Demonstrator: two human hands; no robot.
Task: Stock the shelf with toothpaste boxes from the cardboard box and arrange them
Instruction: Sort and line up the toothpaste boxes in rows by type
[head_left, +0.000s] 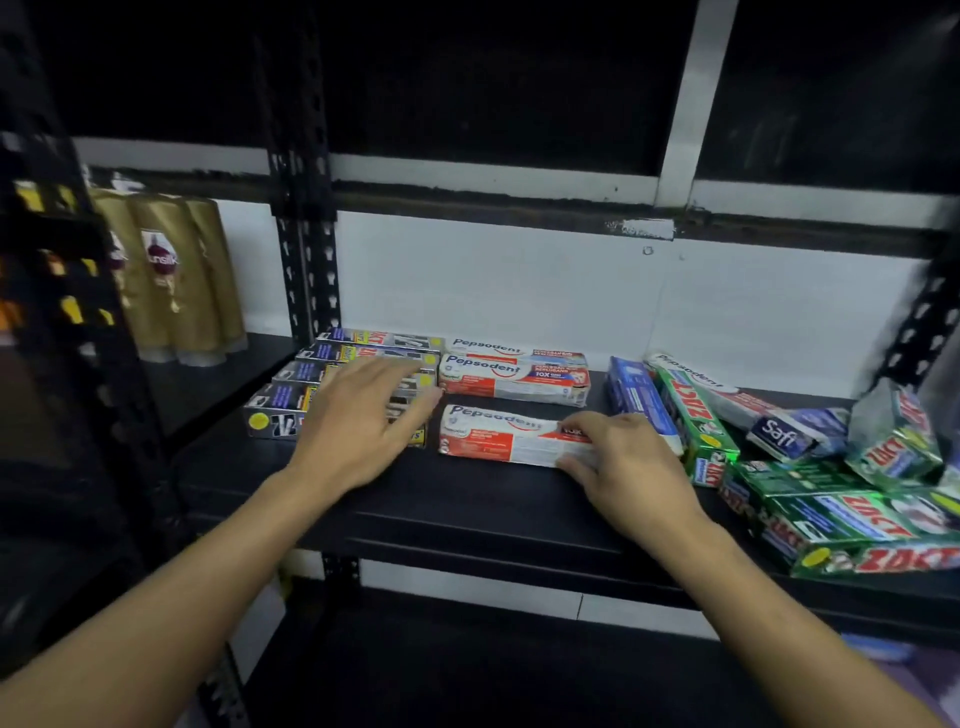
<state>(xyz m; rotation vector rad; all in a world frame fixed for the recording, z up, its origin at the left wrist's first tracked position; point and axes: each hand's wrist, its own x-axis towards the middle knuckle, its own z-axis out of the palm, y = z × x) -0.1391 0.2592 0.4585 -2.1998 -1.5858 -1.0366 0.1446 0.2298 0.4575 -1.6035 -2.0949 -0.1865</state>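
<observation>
Pepsodent box (493, 434): red-white, lying flat | right hand (631, 467): seemingly pinches its end | left hand (358, 421): fingers spread on dark boxes (278, 405)

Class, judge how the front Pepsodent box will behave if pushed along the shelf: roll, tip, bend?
The front Pepsodent box lies flat on a broad face, so it should slide, not roll or tip. Its card looks slightly crumpled, so it is probably light and easily dented.

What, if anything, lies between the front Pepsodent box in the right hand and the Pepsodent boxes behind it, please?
Nothing visible: only bare shelf separates the front Pepsodent box, held by the right hand, from the rear Pepsodent boxes.
</observation>
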